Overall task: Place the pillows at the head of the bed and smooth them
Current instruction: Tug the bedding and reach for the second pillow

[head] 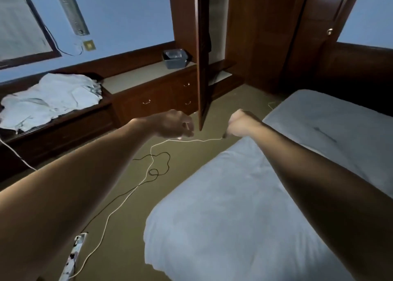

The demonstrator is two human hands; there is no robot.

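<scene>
Over on the left, a rumpled heap of white bedding [51,99] lies on the dark wooden bench under the window; whether pillows are in that pile is hard to tell, since it reads only as crumpled pale cloth. Beside it runs a low drawer unit [153,93] with a grey bin [175,58] on top. On the olive floor a phone [74,257] lies near the bottom edge, partly cut off, with a white cable [127,195] and a thin black cable [161,170] snaking up from it.

The left hand [172,124] reaches out with fingers curled loosely, tips close together, just above the white cable; whether it pinches the cable I cannot tell. The open wardrobe door [203,57] hangs between the hands. The right hand [239,124] is closed into a fist on the cable's end. Right of it stands the bed [234,206], its white sheet smooth and bare, and a second mattress [329,127] sits beyond, its far side lost in shadow.
</scene>
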